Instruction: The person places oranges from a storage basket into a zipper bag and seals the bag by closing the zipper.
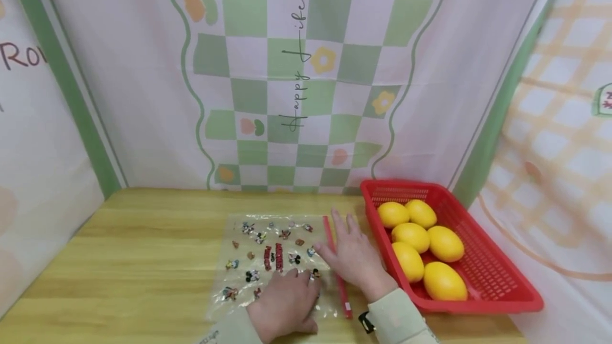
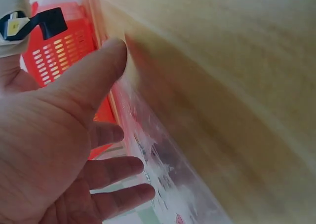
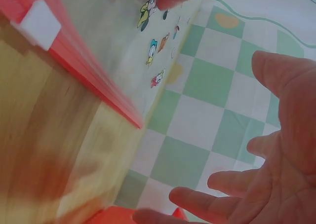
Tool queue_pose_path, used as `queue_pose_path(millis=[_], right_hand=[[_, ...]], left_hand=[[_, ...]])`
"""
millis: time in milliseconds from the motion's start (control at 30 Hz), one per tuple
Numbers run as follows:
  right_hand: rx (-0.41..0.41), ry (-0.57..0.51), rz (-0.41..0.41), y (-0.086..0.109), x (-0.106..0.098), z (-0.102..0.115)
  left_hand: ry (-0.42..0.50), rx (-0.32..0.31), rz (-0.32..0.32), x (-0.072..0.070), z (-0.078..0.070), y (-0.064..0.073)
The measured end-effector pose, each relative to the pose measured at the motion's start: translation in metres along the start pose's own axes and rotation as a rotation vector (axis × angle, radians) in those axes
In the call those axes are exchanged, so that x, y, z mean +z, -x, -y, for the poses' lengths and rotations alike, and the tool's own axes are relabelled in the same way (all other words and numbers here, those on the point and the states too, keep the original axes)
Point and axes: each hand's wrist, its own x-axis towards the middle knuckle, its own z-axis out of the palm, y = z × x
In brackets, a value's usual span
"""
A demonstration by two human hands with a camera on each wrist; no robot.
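Observation:
A clear zip bag printed with small cartoon figures lies flat on the wooden table. Its red zip strip runs along the right side, with a white slider at the near end. My left hand is over the lower right part of the bag, fingers extended and palm down. Over the red strip is my right hand, its fingers spread and straight, with nothing in its grasp. In the right wrist view the right fingers show apart from the bag.
To the right stands a red basket with several yellow lemons inside, close by the right hand. The wooden table extends to the left. A checked cloth hangs behind the table.

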Motion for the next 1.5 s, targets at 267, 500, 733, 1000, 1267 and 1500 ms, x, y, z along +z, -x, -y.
queue_pose_path(millis=[267, 500, 733, 1000, 1267, 1500], right_hand=[[-0.005, 0.026, 0.014, 0.002, 0.003, 0.001], [0.002, 0.029, 0.012, 0.004, 0.001, 0.003], [0.008, 0.033, 0.025, 0.003, 0.001, 0.006], [-0.003, 0.043, 0.023, 0.004, 0.0, 0.009], [0.013, 0.036, 0.03, 0.003, 0.0, 0.011], [0.011, 0.083, 0.01, 0.003, 0.001, 0.012]], left_hand=[[0.101, 0.041, -0.067, 0.003, -0.007, 0.0], [0.253, -0.085, -0.013, 0.001, -0.014, 0.0], [0.066, 0.003, -0.105, 0.004, -0.017, 0.003], [-0.068, 0.159, -0.213, 0.007, -0.013, -0.001], [0.134, 0.124, 0.035, 0.006, -0.011, -0.003], [-0.067, 0.217, -0.053, 0.008, -0.009, 0.003]])
